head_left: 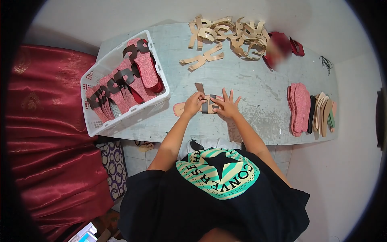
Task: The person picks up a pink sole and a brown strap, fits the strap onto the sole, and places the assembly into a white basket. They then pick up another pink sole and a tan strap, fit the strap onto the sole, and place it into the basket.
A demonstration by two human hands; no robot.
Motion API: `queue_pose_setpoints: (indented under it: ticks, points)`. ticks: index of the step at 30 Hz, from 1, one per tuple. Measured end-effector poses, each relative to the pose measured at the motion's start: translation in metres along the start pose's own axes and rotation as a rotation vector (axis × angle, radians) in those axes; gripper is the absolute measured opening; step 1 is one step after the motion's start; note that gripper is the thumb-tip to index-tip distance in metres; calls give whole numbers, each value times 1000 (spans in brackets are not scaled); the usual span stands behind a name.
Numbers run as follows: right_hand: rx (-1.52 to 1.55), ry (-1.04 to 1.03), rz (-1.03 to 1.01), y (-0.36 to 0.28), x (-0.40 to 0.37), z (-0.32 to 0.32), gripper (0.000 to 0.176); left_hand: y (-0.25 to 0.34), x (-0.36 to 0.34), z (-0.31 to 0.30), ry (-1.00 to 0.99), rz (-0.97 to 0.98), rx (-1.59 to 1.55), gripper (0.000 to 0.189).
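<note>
A slipper sole (177, 109) with a pink edge and tan face lies crosswise on the table in front of me. Across it sits a dark-backed, tan strap (205, 108), one end of which (199, 86) sticks up beyond the sole. My left hand (194, 104) pinches the strap at its left side with the fingers drawn together. From the right, my right hand (228, 107) rests on the strap and sole, its fingers spread. Both hands partly hide the sole's right half.
At left a white basket (155, 60) holds several pink soles with dark straps. Loose cross-shaped straps (202, 59) and a tan strap pile (248, 38) lie at the back, beside red items (297, 47). Stacked pink soles (299, 109) and other soles (321, 113) stand at right.
</note>
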State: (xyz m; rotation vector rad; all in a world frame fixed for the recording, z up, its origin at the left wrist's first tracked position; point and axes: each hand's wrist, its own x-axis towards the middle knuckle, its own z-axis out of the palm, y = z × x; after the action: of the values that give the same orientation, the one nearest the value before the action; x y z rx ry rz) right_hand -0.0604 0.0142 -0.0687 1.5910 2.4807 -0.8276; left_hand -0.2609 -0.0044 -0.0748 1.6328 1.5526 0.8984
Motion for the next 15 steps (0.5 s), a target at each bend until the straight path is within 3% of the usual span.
queue_pose_setpoints:
  ticks: [4,6,7,9,10,12,15]
  points:
    - [-37,16,-22,0,0,0,57,-6,2,-2,29,2,18,29]
    - [-61,36,-29,2,-1,2,57,-4,7,-7,60,-3,57,48]
    - [-71,50,-46,3,-1,2,57,0,9,-8,59,1,57,48]
    - [-80,68,-66,4,1,3,57,8,14,-12,26,-121,237,77]
    - [-95,69,-80,5,2,4,57,13,17,-15,28,-119,240,77]
    - [-111,77,-93,6,4,4,57,19,24,-17,-15,-170,449,100]
    - [-109,71,-87,5,1,3,57,15,35,-18,-35,-125,602,112]
